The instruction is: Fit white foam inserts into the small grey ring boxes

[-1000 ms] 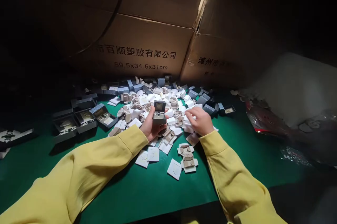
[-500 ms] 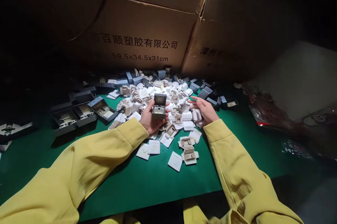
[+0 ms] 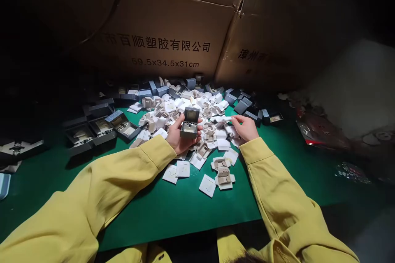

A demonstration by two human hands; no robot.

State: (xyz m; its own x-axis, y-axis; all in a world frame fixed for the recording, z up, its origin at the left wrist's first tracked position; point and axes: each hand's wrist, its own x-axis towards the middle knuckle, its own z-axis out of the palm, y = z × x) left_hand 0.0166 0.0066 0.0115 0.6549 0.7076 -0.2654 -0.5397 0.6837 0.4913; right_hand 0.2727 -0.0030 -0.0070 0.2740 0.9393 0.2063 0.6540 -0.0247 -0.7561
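My left hand point(image 3: 179, 135) holds a small grey hinged box point(image 3: 189, 123) upright, its lid standing open over a pale insert. My right hand point(image 3: 247, 128) sits to the right of it, fingers pinching a small white card insert point(image 3: 227, 119) lifted from the heap. Under both hands lies a pile of white and beige inserts point(image 3: 185, 110) on a green mat point(image 3: 173, 209). Both arms wear yellow sleeves.
Large cardboard cartons point(image 3: 160, 28) wall off the back. Open grey boxes point(image 3: 101, 127) stand in a row at left, and more grey boxes point(image 3: 243, 106) lie behind the pile. A few loose inserts point(image 3: 216, 176) lie near the mat's front. Dark plastic bags point(image 3: 339, 139) sit at right.
My right hand has risen from the pile and turned, now pinching a white insert. My left hand keeps the open box, held a little higher. The view has shifted downward slightly.
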